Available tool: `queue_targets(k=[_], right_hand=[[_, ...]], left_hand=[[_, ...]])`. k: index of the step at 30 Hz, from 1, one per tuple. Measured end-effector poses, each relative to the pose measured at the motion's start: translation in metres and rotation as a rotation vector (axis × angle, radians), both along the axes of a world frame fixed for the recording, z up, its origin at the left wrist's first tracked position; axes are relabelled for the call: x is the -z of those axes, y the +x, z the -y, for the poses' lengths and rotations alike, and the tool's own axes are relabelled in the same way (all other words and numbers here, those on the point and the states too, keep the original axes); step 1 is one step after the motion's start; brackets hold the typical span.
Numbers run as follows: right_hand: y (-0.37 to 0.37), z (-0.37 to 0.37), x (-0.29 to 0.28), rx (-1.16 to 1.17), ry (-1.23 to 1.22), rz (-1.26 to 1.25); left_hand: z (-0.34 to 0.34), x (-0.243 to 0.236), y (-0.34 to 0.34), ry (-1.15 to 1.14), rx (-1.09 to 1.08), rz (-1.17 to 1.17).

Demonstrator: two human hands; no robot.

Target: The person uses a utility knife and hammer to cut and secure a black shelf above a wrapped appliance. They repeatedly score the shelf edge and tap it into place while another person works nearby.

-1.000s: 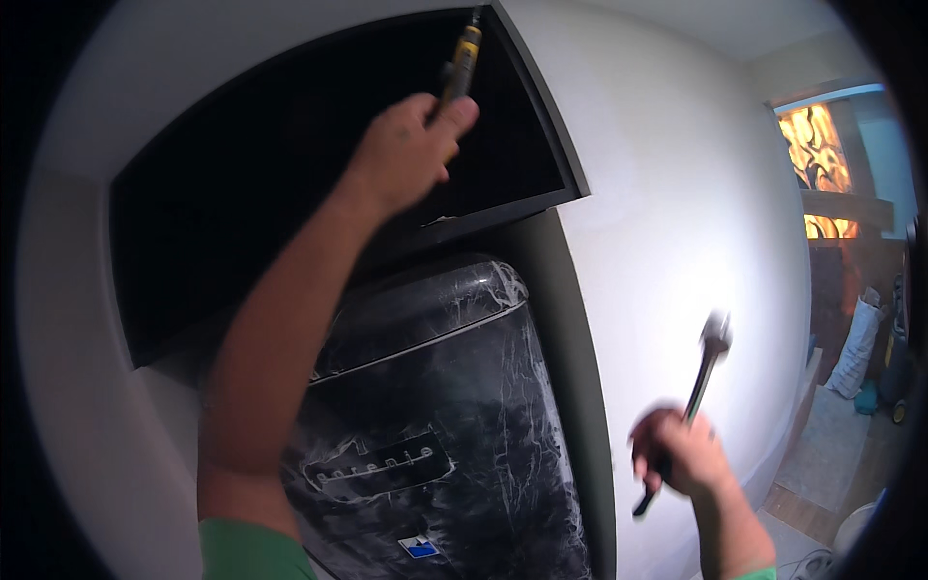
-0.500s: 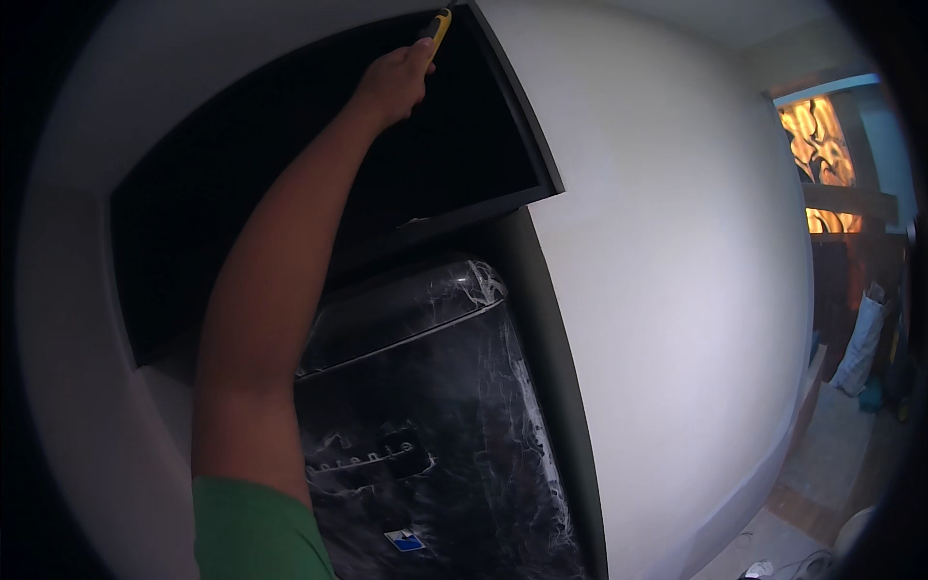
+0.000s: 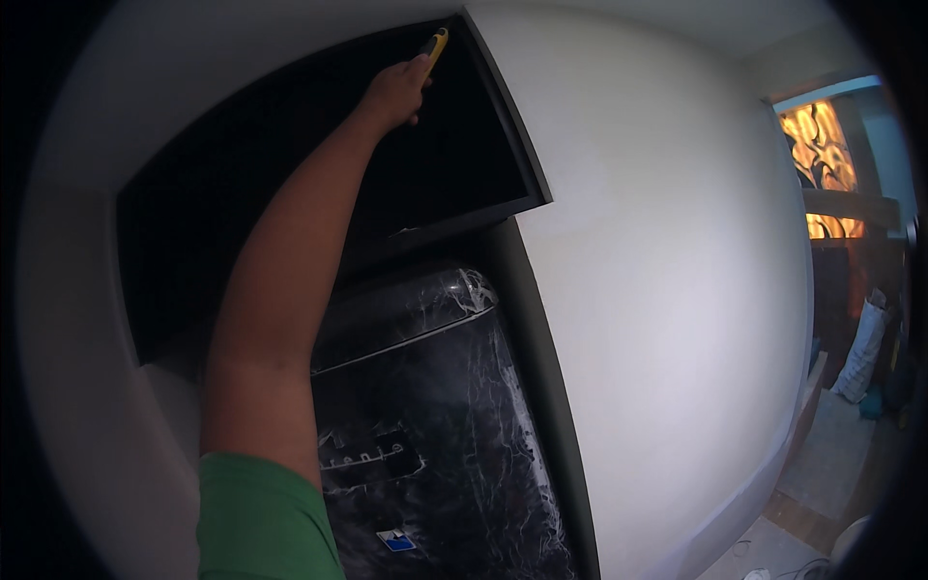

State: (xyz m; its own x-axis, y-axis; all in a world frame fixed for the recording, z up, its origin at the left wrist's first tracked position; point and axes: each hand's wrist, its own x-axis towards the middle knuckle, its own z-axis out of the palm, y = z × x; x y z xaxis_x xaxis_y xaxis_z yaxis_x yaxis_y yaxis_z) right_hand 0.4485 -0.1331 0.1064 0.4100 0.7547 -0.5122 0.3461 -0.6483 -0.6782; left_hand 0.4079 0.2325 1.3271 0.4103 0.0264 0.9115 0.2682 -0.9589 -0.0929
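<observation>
My left hand (image 3: pixel 394 95) reaches high up, its arm stretched out from a green sleeve. Its fingers are closed around a yellow-and-dark utility knife (image 3: pixel 438 48), which points upward. The knife is close to the upper right corner of a black cabinet frame (image 3: pixel 498 92); whether it touches the frame I cannot tell. Inside the frame everything is very dark. Below the cabinet stands a dark refrigerator (image 3: pixel 435 406) wrapped in wrinkled clear plastic film, partly hidden behind my arm. My right hand is out of view.
A pale wall (image 3: pixel 667 242) rises right beside the cabinet and refrigerator. A dark side panel (image 3: pixel 546 387) runs down between them. Farther right, through an opening, are a glowing orange patterned panel (image 3: pixel 820 145), a leaning white sack (image 3: pixel 860 348) and cords on the floor.
My left hand and the knife have come down slightly from the cabinet's top corner. The whole view has shifted a little, and the refrigerator now appears slightly lower and farther left.
</observation>
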Motion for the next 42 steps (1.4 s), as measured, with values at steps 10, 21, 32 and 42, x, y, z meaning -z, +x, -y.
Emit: queue_targets(k=[10,21,32,42], right_hand=[[-0.012,0.003,-0.005,-0.097,-0.074,-0.052],[-0.012,0.004,-0.013,-0.045,-0.137,0.004],[-0.013,-0.003,-0.001,-0.055,-0.124,-0.019],[-0.008,-0.01,0.0,-0.065,-0.116,-0.008]], left_hand=[[0.01,-0.001,0.011,-0.13,0.036,0.025],[0.008,-0.004,0.008,-0.084,0.015,0.014],[0.013,-0.006,0.012,-0.064,-0.028,0.025],[0.015,-0.011,0.011,-0.055,-0.055,0.01]])
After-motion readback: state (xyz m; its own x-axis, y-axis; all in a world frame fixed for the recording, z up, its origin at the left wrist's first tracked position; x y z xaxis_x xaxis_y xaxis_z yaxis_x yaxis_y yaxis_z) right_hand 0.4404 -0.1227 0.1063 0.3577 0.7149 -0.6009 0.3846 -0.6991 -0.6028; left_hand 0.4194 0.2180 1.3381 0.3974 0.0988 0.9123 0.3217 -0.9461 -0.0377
